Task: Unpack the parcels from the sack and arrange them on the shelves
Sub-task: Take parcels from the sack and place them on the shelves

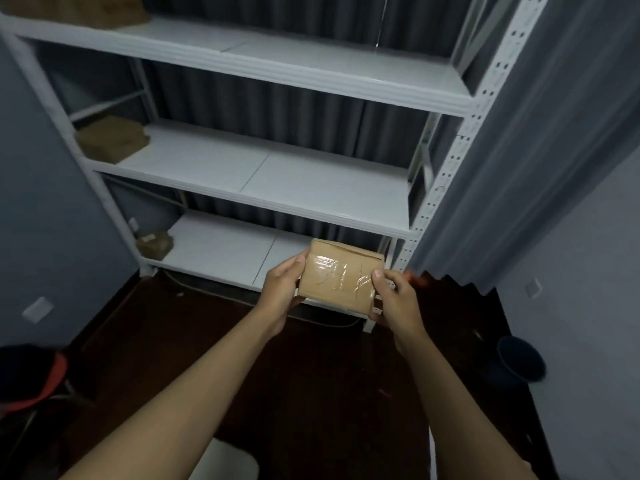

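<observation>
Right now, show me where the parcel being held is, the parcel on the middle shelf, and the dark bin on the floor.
Held parcel [337, 284]: head view, on its taped top face.
Middle-shelf parcel [110, 142]: head view, on its top face.
Dark bin [521, 358]: head view, on its rim, at right.

White metal shelves [263, 174] carry one brown parcel at the left end of each: top [86, 8], middle [112, 139], bottom [154, 244].
</observation>
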